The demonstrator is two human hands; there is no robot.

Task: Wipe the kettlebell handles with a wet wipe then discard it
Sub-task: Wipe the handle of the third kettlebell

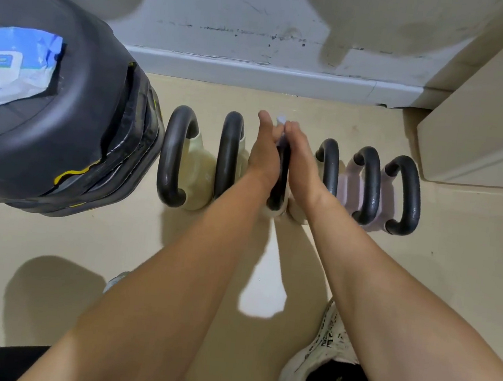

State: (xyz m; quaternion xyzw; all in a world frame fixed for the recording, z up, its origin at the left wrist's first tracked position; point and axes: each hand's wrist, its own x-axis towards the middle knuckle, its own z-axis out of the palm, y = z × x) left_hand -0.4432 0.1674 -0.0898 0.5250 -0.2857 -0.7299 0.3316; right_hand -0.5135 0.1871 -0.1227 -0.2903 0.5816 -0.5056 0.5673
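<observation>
Wipes pack (pixel 11 67) atop stacked plates (pixel 64 127).

Six black kettlebell handles (pixel 173 154) upright, white wet wipe (pixel 281 120) on third

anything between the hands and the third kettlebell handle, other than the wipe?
Nothing visible. The left hand and right hand press in from either side of the third kettlebell handle, with the wet wipe showing between the fingertips. The neighbouring handles sit clear of both hands.

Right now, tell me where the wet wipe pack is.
Far left of the head view, the wet wipe pack lies atop the black weight stack, left of the kettlebells.
</observation>
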